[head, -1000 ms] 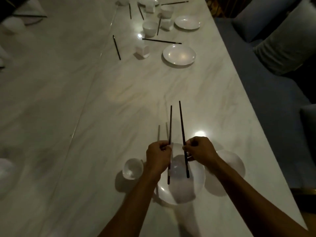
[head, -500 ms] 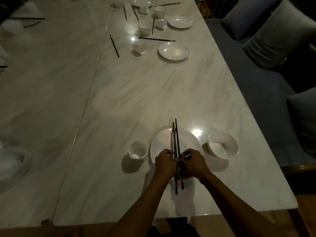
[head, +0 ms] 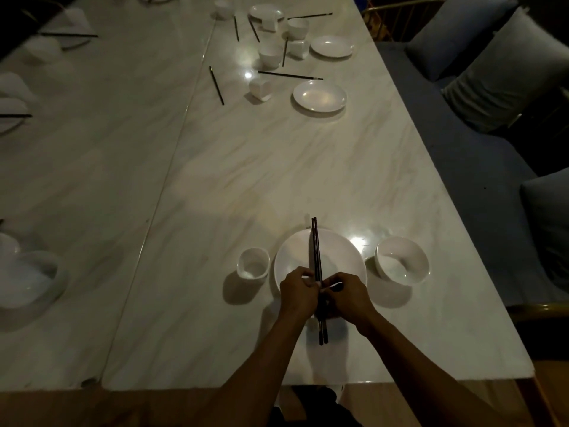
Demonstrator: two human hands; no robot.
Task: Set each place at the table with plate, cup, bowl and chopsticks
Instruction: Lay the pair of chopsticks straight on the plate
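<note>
Both forearms reach forward from the near edge of the table, bare to the elbow, and converge so that the two hands meet knuckle to knuckle. The left hand (head: 298,291) lies back-up, fingers curled inward, thumb and fingertips pinching the pair of chopsticks (head: 317,257) from its own side. The right hand (head: 349,292) mirrors it, back-up and curled, pinching the same pair from the other side. The wrists are nearly straight, angled toward each other. The fingertips of both hands are pressed close together around the sticks, and cannot be told apart in the dim light
</note>
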